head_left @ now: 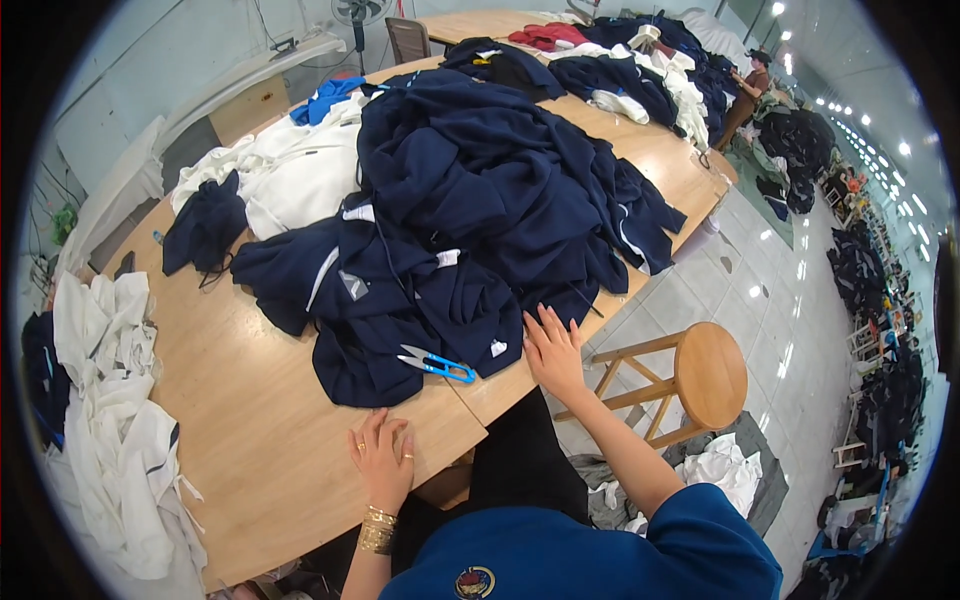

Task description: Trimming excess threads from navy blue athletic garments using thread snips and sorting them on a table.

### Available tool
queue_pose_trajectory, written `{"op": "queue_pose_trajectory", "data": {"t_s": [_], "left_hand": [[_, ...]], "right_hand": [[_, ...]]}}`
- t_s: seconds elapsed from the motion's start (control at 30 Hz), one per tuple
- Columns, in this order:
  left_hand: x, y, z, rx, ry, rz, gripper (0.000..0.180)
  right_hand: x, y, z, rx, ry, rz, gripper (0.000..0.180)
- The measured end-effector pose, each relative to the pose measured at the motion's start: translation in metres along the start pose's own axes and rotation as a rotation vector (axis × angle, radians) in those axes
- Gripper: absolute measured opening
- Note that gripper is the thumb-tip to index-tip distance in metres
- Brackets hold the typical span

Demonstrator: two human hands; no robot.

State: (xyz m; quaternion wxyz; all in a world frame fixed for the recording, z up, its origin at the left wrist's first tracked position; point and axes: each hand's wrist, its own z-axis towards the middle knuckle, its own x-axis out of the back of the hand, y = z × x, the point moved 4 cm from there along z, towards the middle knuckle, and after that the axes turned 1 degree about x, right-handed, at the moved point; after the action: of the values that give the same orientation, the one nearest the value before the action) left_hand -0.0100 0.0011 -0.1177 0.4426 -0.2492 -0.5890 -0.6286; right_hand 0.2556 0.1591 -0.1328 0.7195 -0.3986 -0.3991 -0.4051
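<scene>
My left hand (383,455) rests near the front table edge, fingers apart and empty, its fingertips close to the hem of a navy garment (360,368). On that garment lies a pair of blue-handled thread snips (448,370), blades pointing left, touched by neither hand. Further right, my right hand (555,352) lies flat with fingers stretched out, touching the edge of the navy cloth. Both garment and hands are in front of a large heap of navy garments (480,170). A white label (498,348) shows on the cloth between the hands.
White garments (300,185) are behind the heap on the wooden table (250,400), with more white cloth (115,400) along its left side. A wooden stool (712,375) stands right, beside white cloth (722,470) on the floor. Another person (752,90) stands at the far right.
</scene>
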Motion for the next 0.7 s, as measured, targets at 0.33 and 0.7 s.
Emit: {"op": "queue_pose_trajectory", "data": {"t_s": [0.33,0.7], "left_hand": [[0.0,0.002,0.001,0.001,-0.005,0.002,0.025],[0.0,0.002,0.003,0.019,0.001,0.014,0.023]], "right_hand": [[-0.001,-0.005,0.001,0.002,-0.014,0.007,0.042],[0.024,-0.051,-0.004,0.243,0.081,0.373,0.037]]}}
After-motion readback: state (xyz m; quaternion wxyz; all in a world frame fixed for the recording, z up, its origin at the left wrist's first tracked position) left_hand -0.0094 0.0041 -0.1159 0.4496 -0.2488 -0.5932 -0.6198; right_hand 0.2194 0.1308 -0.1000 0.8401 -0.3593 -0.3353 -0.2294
